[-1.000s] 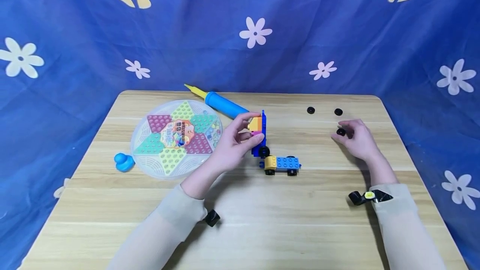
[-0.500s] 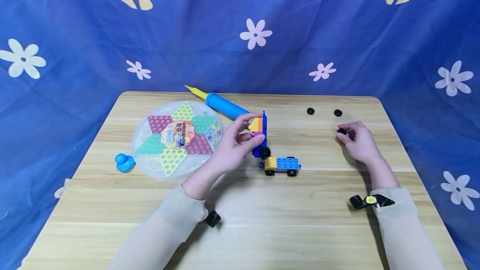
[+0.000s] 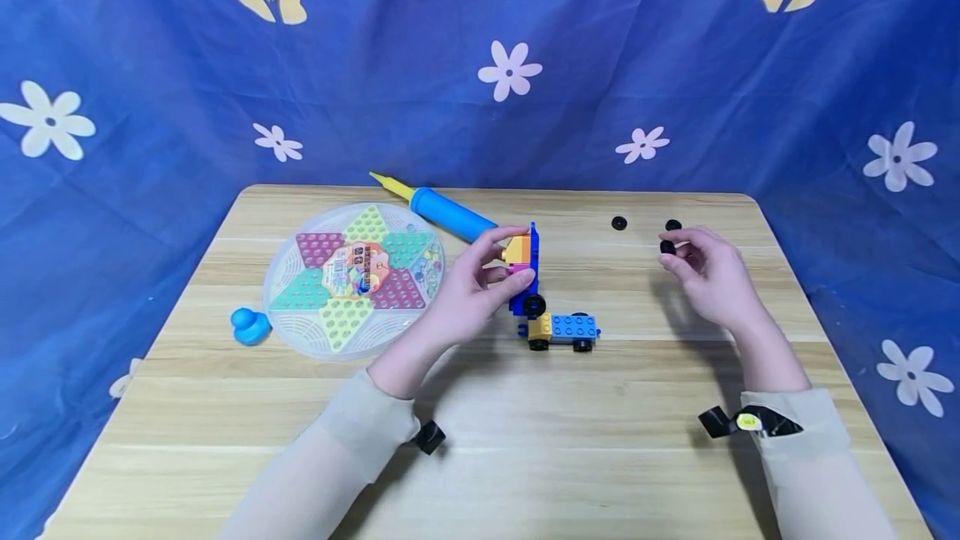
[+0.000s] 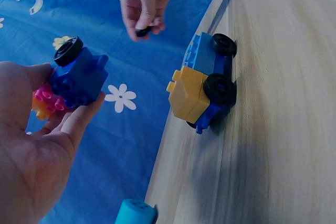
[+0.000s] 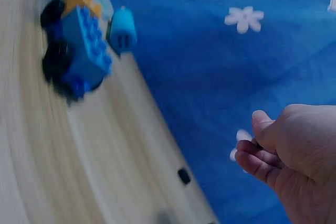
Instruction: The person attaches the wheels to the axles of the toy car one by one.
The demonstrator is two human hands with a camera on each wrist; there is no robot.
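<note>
My left hand grips a toy block car, tipped on end above the table. It has a dark blue base with pink and orange-yellow bricks, and one black wheel shows on it in the left wrist view. Between thumb and fingers of my right hand is a small black wheel, raised off the table; in the right wrist view the fingers mostly hide it. A second block car, yellow and light blue with black wheels, stands on the table just below the held car.
Two loose black wheels lie near the back edge, one close behind my right hand. On the left are a round Chinese checkers board and a blue rubber duck. A blue hand pump lies behind my left hand. Blue cloth hangs behind.
My right hand has picked the wheel up from the table, raised it and moved slightly left. The left hand with its block car has shifted only slightly right.
</note>
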